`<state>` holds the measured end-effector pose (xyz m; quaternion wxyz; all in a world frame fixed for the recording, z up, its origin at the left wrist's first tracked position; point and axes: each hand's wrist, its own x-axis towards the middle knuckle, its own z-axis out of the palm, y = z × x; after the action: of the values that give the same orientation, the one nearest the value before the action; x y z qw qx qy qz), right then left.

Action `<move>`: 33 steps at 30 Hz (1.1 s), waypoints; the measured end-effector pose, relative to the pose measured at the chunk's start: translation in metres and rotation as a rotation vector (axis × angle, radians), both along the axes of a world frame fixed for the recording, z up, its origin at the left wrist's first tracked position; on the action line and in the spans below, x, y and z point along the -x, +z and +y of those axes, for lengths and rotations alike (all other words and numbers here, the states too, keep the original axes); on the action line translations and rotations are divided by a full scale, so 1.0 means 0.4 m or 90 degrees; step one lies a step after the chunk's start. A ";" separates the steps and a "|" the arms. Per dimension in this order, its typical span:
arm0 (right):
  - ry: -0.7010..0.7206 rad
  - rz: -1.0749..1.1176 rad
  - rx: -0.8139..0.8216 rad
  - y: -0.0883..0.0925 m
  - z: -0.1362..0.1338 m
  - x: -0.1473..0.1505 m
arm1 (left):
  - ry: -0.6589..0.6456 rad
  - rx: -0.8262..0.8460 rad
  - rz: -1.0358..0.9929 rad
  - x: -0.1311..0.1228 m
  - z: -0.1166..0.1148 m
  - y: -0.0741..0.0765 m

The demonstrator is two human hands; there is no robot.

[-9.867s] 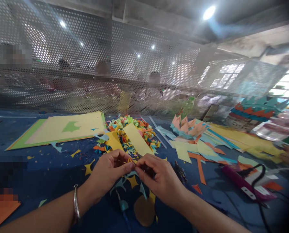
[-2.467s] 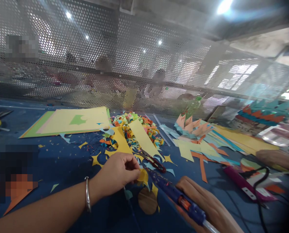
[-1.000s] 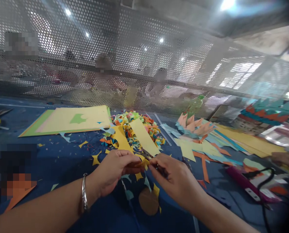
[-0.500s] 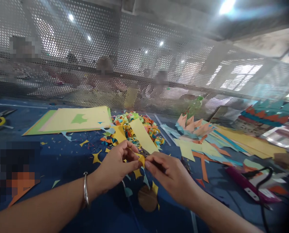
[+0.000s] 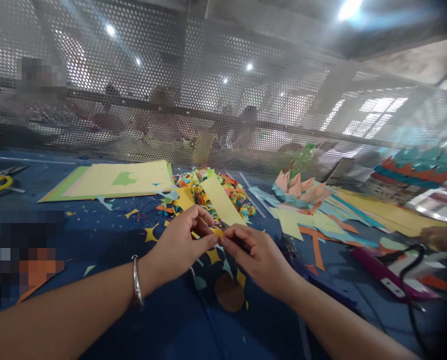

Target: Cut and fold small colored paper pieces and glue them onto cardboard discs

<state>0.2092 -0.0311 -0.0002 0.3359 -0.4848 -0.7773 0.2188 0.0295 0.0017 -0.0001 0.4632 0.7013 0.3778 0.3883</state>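
Note:
My left hand (image 5: 181, 243), closed in a pinch, holds a small curved piece of yellow paper (image 5: 218, 232). My right hand (image 5: 259, 257) meets it from the other side, fingertips at the paper's edge. A dark, pointed metal tool (image 5: 224, 226) shows a little at my right fingers; most of it is hidden in the hand, so its kind is unclear. Just beyond my hands lie a pale yellow paper strip (image 5: 221, 201) and a heap of coloured paper bits (image 5: 236, 192). Under them are yellow offcuts (image 5: 213, 257) and a brown round piece (image 5: 230, 292).
Stacked paper sheets (image 5: 129, 180) lie back left, with yellow-handled scissors (image 5: 0, 185) farther left. On the right are peach paper points (image 5: 298, 186), orange strips (image 5: 317, 252) and a purple power strip (image 5: 388, 275) with a black cable. A perforated metal screen (image 5: 208, 110) stands behind.
Both hands have risen slightly, still together at the yellow paper piece. The metal tool's tip shows less than before. The whole view has shifted a little.

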 end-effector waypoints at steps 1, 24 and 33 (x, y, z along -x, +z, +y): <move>0.002 -0.005 -0.003 -0.001 0.000 -0.002 | 0.000 -0.007 0.005 -0.001 -0.001 0.000; 0.079 -0.179 0.072 0.004 -0.003 -0.035 | 0.006 -0.110 0.233 0.039 0.032 0.040; 0.142 -0.272 0.045 -0.004 -0.014 -0.037 | 0.029 -0.276 0.425 0.066 0.055 0.016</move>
<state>0.2242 -0.0368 -0.0018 0.1203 -0.4425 -0.8714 0.1742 0.0032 0.0236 0.0063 0.1473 0.8620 0.4324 0.2199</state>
